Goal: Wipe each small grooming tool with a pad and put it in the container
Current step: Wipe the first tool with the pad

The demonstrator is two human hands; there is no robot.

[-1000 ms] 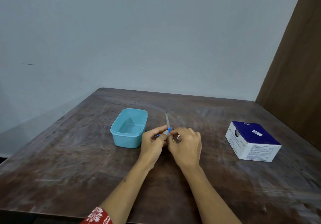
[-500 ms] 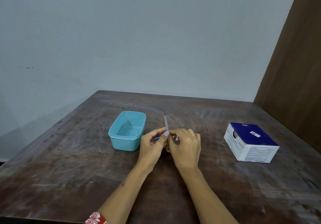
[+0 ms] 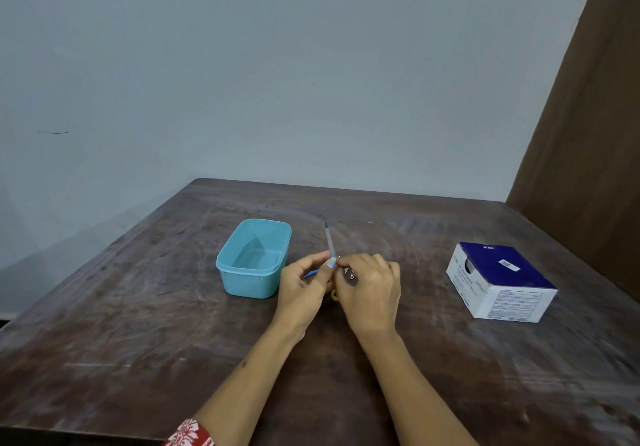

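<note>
Tool [image 3: 329, 242], a thin grey file with a blue handle, stands tilted just right of the tub [image 3: 254, 258], its tip pointing away from the person. Left hand [image 3: 304, 286] pinches the blue handle between its fingers [image 3: 331, 264]; right hand [image 3: 372, 288] meets it there, fingers closed around something small and dark. Box [image 3: 498, 281] sits well right of the tub on the counter [image 3: 138, 307]
</note>
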